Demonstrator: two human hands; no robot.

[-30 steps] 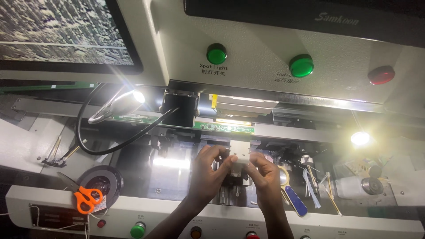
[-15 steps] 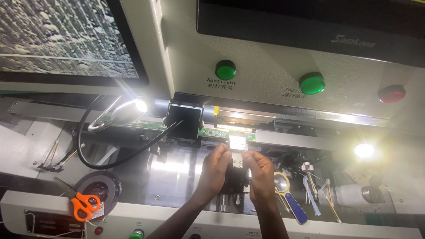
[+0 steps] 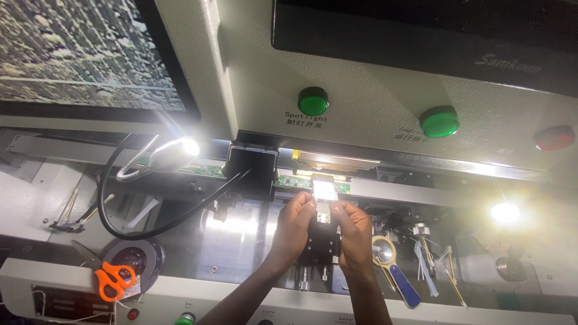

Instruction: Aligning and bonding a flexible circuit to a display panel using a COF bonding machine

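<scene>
Machine bay (image 3: 241,235) | 2 green buttons (image 3: 313,101) | left hand (image 3: 293,225), right hand (image 3: 354,235) pinch 1 small part (image 3: 324,212)

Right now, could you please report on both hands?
Left hand and right hand pinching small bright flex piece. Held at green circuit strip. Nothing blocking.

Both hands, left (image 3: 293,225) and right (image 3: 355,236), and forearms are bare, without gloves or sleeves.

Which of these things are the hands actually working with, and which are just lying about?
In use:
- left hand and right hand, pinching a small bright strip
- black stage under the strip
- green circuit board just behind it

Lying about:
- orange scissors
- tape roll
- magnifying glass with blue handle
- gooseneck lamp
- green buttons
</scene>
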